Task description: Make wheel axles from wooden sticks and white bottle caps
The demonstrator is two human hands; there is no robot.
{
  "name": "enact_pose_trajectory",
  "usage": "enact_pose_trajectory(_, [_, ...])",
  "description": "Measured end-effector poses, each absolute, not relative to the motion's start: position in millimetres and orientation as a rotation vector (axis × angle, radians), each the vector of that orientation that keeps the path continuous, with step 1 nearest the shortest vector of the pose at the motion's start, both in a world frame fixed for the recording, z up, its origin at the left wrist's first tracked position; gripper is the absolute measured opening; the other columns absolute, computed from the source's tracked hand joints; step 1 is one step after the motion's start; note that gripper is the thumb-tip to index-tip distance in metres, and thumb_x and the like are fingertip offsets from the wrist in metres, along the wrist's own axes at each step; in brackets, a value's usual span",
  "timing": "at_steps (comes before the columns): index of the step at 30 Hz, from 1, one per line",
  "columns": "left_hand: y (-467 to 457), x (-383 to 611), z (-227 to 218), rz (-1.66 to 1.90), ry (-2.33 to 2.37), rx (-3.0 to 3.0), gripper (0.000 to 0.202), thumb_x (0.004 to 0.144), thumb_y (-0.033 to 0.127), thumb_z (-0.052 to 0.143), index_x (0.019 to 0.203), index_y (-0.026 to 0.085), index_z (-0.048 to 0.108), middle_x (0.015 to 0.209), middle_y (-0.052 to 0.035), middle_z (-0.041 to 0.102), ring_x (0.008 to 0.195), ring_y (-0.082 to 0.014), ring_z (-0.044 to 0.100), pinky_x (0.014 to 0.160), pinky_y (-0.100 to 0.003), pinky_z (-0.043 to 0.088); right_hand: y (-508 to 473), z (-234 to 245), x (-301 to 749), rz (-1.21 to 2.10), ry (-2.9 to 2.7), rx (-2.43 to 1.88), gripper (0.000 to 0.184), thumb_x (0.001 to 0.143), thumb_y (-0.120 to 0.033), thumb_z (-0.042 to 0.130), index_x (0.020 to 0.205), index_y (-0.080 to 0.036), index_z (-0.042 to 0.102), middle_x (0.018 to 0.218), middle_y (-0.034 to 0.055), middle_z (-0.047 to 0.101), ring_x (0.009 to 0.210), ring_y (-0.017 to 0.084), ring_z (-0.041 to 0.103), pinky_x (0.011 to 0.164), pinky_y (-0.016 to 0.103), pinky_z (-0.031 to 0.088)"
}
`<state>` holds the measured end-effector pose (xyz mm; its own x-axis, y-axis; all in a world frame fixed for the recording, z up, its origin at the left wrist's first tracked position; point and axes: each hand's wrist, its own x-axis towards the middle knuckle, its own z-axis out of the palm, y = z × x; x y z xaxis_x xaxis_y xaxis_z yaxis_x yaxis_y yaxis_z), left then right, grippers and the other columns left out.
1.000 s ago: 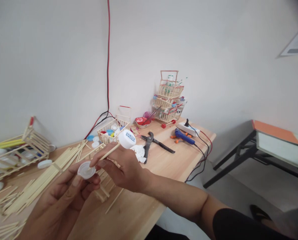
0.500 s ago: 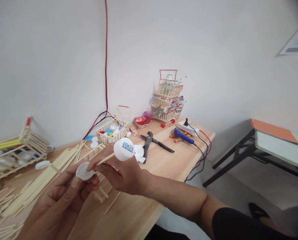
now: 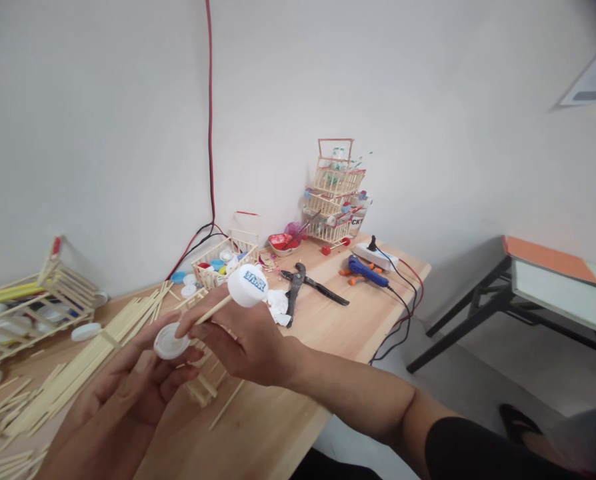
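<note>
My left hand pinches a white bottle cap between thumb and fingers, low at the left. My right hand crosses in from the right and pinches a thin wooden stick. The stick's near end meets the cap in my left hand. Its far end carries a second white cap with blue print, held up above the wooden table.
Loose wooden sticks lie across the table's left side beside a stick-built frame and loose caps. Farther back are a small basket of caps, pliers, a blue glue gun, a power strip and stacked stick carts.
The printed cap on the stick's far end dipped and then rose again. Both hands shifted slightly and kept their hold.
</note>
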<state>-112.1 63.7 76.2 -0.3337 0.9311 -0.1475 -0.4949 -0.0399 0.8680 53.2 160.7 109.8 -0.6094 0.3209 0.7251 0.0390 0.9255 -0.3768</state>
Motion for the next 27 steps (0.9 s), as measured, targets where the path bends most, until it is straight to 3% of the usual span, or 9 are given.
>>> enact_pose_trajectory(4, [62,-108,77,1.621,1.060,0.606,0.056,0.077,0.045,0.088,0.131,0.037,0.075,0.137,-0.0022,0.077,0.103,-0.0215,0.077,0.085,-0.027,0.066,161,110,53,0.412,-2.245,-0.246,0.028,0.109,-0.025,0.049,0.092,-0.018,0.070,0.104,0.0095,0.077,0.103,0.018,0.069,0.105,0.036,0.056])
enact_pose_trajectory(8, [58,-103,79,1.620,1.121,0.598,0.053,0.075,0.045,0.090,0.126,0.038,0.077,0.137,0.0018,0.077,0.102,-0.0197,0.077,0.087,-0.027,0.066,162,111,53,0.384,-2.222,-0.234,0.033,0.111,-0.031,0.047,0.091,-0.020,0.070,0.097,0.0089,0.073,0.101,0.020,0.068,0.103,0.036,0.056])
enact_pose_trajectory(13, [55,-104,79,1.667,1.109,0.522,0.042,0.070,0.037,0.095,0.110,0.037,0.082,0.115,0.0083,0.084,0.092,-0.0133,0.078,0.088,-0.019,0.063,162,110,53,0.379,-2.175,-0.221,0.037,0.111,-0.035,0.046,0.087,-0.018,0.069,0.098,0.0106,0.073,0.100,0.019,0.067,0.098,0.033,0.058])
enact_pose_trajectory(18, [54,-104,81,1.629,1.129,0.564,0.061,0.064,0.038,0.098,0.123,0.038,0.079,0.126,0.0041,0.082,0.095,-0.0176,0.079,0.088,-0.024,0.065,163,110,53,0.414,-2.195,-0.204,0.028,0.110,-0.028,0.049,0.092,-0.019,0.069,0.107,0.0098,0.075,0.101,0.018,0.068,0.101,0.033,0.056])
enact_pose_trajectory(23, [57,-103,82,1.653,1.092,0.514,0.056,0.072,0.035,0.094,0.126,0.043,0.077,0.128,0.0076,0.081,0.092,-0.0118,0.078,0.089,-0.017,0.061,162,110,53,0.408,-2.165,-0.184,0.027,0.108,-0.025,0.051,0.088,-0.019,0.069,0.102,0.0089,0.077,0.096,0.018,0.068,0.102,0.034,0.056])
enact_pose_trajectory(25, [62,-112,77,1.612,1.076,0.516,0.054,0.073,0.033,0.093,0.125,0.040,0.078,0.130,0.0040,0.080,0.091,-0.0143,0.078,0.088,-0.021,0.064,162,111,54,0.417,-2.170,-0.193,0.027,0.108,-0.022,0.050,0.089,-0.019,0.068,0.102,0.0082,0.078,0.098,0.018,0.069,0.104,0.035,0.055])
enact_pose_trajectory(27, [67,-124,69,1.588,1.056,0.535,0.057,0.064,0.035,0.097,0.118,0.033,0.082,0.127,-0.0031,0.081,0.089,-0.0236,0.079,0.081,-0.032,0.069,162,110,54,0.419,-2.208,-0.237,0.026,0.107,-0.020,0.050,0.090,-0.019,0.069,0.103,0.0085,0.078,0.103,0.018,0.070,0.105,0.035,0.055])
